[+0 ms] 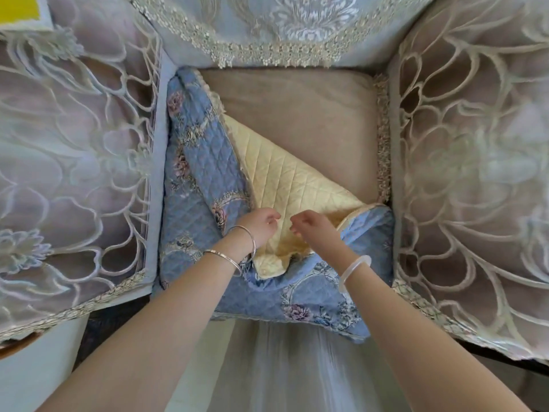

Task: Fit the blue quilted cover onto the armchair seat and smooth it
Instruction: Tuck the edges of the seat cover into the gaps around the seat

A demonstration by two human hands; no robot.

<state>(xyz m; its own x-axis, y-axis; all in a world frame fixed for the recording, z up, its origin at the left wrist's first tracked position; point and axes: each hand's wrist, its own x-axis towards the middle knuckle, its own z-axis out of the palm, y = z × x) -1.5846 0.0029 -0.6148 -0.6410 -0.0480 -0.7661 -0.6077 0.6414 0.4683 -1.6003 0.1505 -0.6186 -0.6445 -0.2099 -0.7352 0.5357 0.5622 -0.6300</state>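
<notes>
Two hands work at the seat's front edge, where the blue quilted cover (pixel 297 295) lies folded back, yellow lining (pixel 285 185) up; the left hand (pixel 258 226) and right hand (pixel 315 228) hover half-curled over the lining, grasping nothing, seemingly about to seize it and unfold. Beyond, the bare armchair seat (pixel 300 114) awaits covering; the lace-edged backrest cover (pixel 267 31) hangs behind.

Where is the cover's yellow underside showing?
In the head view, the yellow underside lies folded up mid-seat, just beyond both hands, over the beige seat cushion.

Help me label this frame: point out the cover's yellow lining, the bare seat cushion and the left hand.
yellow lining (pixel 285 173), head view, middle of the folded-back quilted underside
seat cushion (pixel 312 114), head view, bare beige top
left hand (pixel 261 224), head view, back of the hand
</notes>
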